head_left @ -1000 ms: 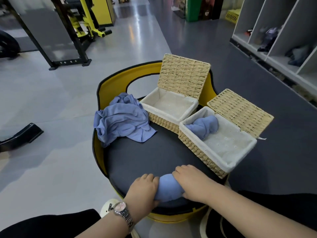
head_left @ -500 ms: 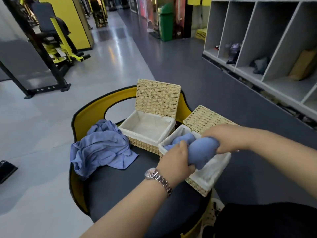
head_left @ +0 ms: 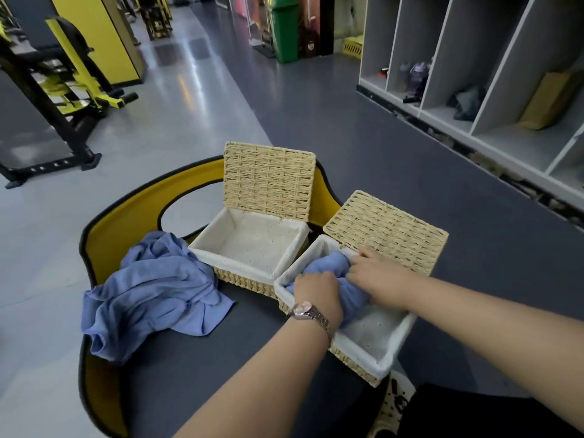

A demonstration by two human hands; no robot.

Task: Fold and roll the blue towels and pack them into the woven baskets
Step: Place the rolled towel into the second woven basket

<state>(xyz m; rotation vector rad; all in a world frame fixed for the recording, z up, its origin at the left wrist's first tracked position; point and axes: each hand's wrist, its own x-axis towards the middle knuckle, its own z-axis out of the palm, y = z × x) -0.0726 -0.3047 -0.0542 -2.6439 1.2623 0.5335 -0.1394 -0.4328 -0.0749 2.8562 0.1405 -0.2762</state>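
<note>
Two woven baskets with white liners and raised lids stand on a dark round pad. The left basket [head_left: 252, 273] holds nothing. In the right basket [head_left: 379, 355] lie rolled blue towels [head_left: 328, 267] at its far end. My left hand [head_left: 319, 295], with a wristwatch, and my right hand [head_left: 376, 273] both press on a rolled blue towel inside that basket. Which roll each hand grips is partly hidden by the hands. A crumpled pile of blue towels [head_left: 155, 292] lies on the pad to the left.
The pad sits in a yellow-rimmed round seat [head_left: 132, 213]. Gym machines [head_left: 63, 90] stand on the grey floor at far left. Open white shelving [head_left: 505, 90] runs along the right wall. A green bin [head_left: 284, 26] stands far back.
The rolled towel went from the pad's near edge up into the right basket. Both hands lowered it in beside the first roll. My head view rose and shifted.
</note>
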